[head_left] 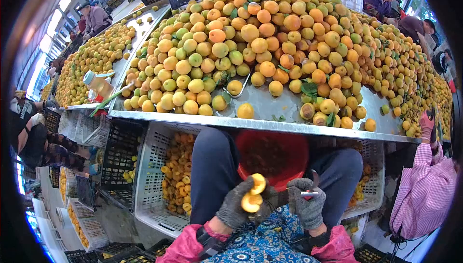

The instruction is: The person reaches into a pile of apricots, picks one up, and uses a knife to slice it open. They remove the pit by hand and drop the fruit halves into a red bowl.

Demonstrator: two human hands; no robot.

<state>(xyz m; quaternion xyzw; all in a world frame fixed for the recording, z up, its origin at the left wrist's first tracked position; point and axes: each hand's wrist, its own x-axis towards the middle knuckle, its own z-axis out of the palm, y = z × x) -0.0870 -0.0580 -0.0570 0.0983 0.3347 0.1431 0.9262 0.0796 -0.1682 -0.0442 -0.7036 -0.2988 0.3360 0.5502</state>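
Note:
My left hand [233, 208], in a grey knitted glove, is closed around an apricot cut into two halves [251, 202]. The pale yellow cut faces and hollow centres show. My right hand [306, 206], gloved the same way, is curled around a small knife [309, 194]; a dark curved blade seems to stick up beside the fingers. Both hands are above my lap, apart from each other. Between my knees stands a red bucket [300, 154] with dark bits inside, too dim to make out. Whole apricots [289, 46] are heaped on the metal table [270, 122] in front.
White crates [144, 200] holding apricot halves [177, 171] stand beside and under my legs. A black crate [120, 154] is to the left. A bottle [99, 85] sits on the table's left part. A person in a pink checked sleeve [422, 190] works at right; others are farther off.

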